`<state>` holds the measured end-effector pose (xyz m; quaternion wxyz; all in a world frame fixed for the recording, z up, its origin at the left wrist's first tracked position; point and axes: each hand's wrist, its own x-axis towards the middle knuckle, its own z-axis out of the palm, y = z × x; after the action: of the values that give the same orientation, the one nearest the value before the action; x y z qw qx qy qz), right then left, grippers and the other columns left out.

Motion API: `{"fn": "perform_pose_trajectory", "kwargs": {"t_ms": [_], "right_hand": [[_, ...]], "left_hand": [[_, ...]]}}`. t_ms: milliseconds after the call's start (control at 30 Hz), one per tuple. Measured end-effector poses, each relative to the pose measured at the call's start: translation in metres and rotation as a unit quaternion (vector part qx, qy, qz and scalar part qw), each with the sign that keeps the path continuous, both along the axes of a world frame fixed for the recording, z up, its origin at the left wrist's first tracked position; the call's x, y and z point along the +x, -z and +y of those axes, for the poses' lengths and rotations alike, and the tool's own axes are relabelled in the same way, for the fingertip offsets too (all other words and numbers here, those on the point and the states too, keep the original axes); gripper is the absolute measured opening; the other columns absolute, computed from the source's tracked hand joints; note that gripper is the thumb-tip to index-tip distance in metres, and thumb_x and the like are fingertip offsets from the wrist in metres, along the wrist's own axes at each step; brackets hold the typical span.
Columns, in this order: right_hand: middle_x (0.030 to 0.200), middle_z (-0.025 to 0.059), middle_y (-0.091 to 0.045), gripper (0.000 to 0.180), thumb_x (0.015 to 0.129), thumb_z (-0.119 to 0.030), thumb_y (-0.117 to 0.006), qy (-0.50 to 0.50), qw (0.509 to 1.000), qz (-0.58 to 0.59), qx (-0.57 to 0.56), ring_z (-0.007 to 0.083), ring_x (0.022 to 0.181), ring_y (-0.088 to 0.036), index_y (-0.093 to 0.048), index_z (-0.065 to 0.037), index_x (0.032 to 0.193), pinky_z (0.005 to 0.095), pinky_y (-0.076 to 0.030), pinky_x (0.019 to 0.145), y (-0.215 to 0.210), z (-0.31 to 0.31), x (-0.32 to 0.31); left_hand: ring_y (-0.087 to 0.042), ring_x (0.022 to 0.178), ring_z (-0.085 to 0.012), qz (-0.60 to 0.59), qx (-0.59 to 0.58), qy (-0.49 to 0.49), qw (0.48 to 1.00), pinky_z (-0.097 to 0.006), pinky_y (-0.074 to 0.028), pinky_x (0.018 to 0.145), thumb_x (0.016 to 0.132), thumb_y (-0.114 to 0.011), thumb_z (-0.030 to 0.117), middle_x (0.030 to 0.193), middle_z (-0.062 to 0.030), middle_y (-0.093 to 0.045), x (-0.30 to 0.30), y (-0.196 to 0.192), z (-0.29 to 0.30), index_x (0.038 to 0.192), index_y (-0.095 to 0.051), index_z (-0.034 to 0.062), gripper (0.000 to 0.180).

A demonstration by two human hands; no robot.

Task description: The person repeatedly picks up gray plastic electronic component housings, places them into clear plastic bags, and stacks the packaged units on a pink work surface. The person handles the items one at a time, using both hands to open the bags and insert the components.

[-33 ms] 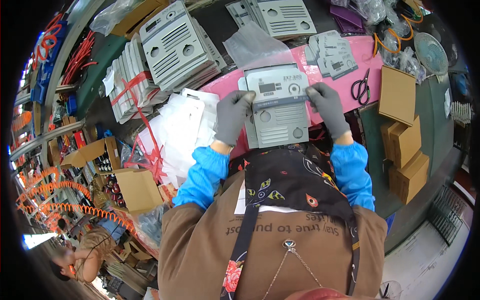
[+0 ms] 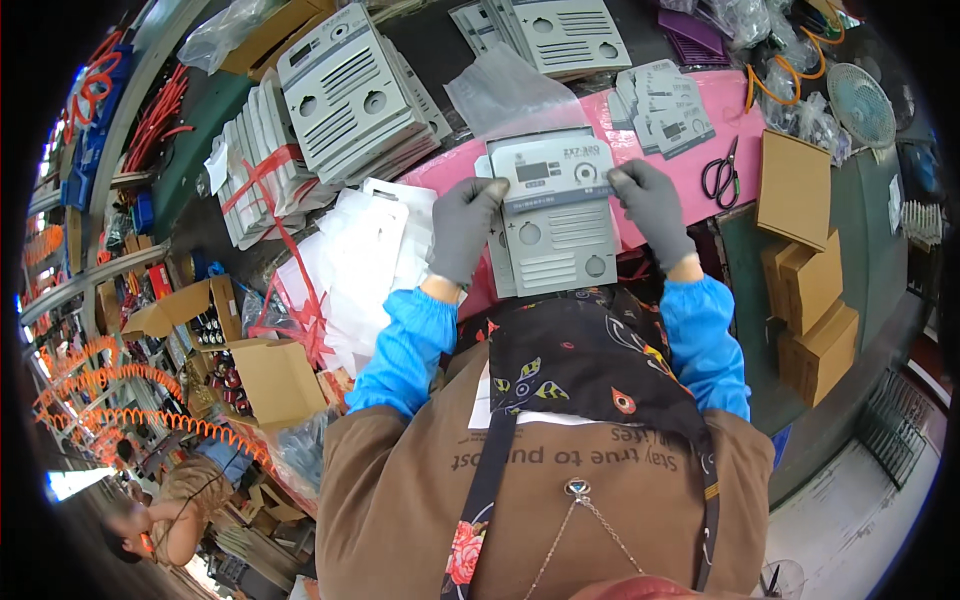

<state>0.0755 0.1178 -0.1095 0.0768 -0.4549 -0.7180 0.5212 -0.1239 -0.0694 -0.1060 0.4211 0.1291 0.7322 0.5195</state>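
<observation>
A grey faceplate label (image 2: 555,172), with a dark window shape and a round dial opening, lies over the upper part of a grey slotted metal panel (image 2: 562,265). At the label's left edge, my left hand (image 2: 464,228) in a grey glove pinches it between thumb and fingers. My right hand (image 2: 654,215), gloved the same way, pinches the opposite edge. Whether the label touches the panel all over, I cannot tell. Below it the panel's slots and round holes show. The panel rests near my apron on a pink sheet (image 2: 436,175).
Stacked slotted panels (image 2: 345,100) stand at the far left, and more panels (image 2: 575,38) at the back. Loose labels (image 2: 668,112) and scissors (image 2: 721,182) lie to the right, beyond them cardboard boxes (image 2: 812,305). White backing sheets (image 2: 365,245) cover the left. A person (image 2: 180,505) is at lower left.
My right hand and the label's right edge have shifted slightly up and left. My left hand has barely moved.
</observation>
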Motion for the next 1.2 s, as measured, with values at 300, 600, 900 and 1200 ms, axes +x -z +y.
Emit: {"fn": "perform_pose_trajectory", "kwargs": {"t_ms": [300, 600, 900, 1200], "right_hand": [[0.093, 0.0112, -0.070, 0.031, 0.092, -0.040, -0.059, -0.041, 0.978, -0.147, 0.144, 0.0326, 0.088, -0.066, -0.068, -0.011, 0.098, 0.0432, -0.049, 0.075, 0.014, 0.000, -0.020], [0.092, 0.0133, -0.070, 0.031, 0.093, -0.039, -0.059, -0.044, 0.976, -0.144, 0.157, 0.0334, 0.087, -0.066, -0.067, -0.009, 0.095, 0.0450, -0.050, 0.074, 0.018, -0.001, -0.023], [0.091, 0.0131, -0.070, 0.031, 0.094, -0.038, -0.059, -0.040, 0.975, -0.143, 0.164, 0.0339, 0.085, -0.067, -0.067, -0.009, 0.095, 0.0454, -0.050, 0.073, 0.019, -0.002, -0.023], [0.088, 0.0137, -0.069, 0.028, 0.093, -0.035, -0.060, -0.033, 0.977, -0.131, 0.164, 0.0346, 0.083, -0.066, -0.066, -0.007, 0.093, 0.0449, -0.050, 0.071, 0.019, -0.004, -0.024]], "left_hand": [[-0.057, 0.062, -0.0093, 0.071, -0.016, -0.008, 0.997, -0.027, -0.045, 0.059, 0.088, -0.072, 0.030, 0.070, -0.0025, -0.064, -0.014, 0.036, 0.013, 0.090, -0.072, -0.0015, 0.031], [-0.055, 0.058, -0.0072, -0.009, -0.014, -0.059, 0.998, -0.023, -0.044, 0.052, 0.089, -0.073, 0.027, 0.067, -0.0013, -0.060, -0.011, 0.037, 0.017, 0.090, -0.069, -0.0001, 0.028], [-0.053, 0.055, -0.0064, -0.013, -0.012, -0.069, 0.997, -0.023, -0.044, 0.050, 0.089, -0.073, 0.026, 0.067, -0.0007, -0.059, -0.010, 0.035, 0.020, 0.090, -0.068, -0.0003, 0.026], [-0.052, 0.052, -0.0063, 0.005, -0.030, -0.077, 0.997, -0.023, -0.043, 0.049, 0.088, -0.074, 0.025, 0.066, -0.0010, -0.060, -0.008, 0.033, 0.022, 0.089, -0.069, -0.0006, 0.026]]}}
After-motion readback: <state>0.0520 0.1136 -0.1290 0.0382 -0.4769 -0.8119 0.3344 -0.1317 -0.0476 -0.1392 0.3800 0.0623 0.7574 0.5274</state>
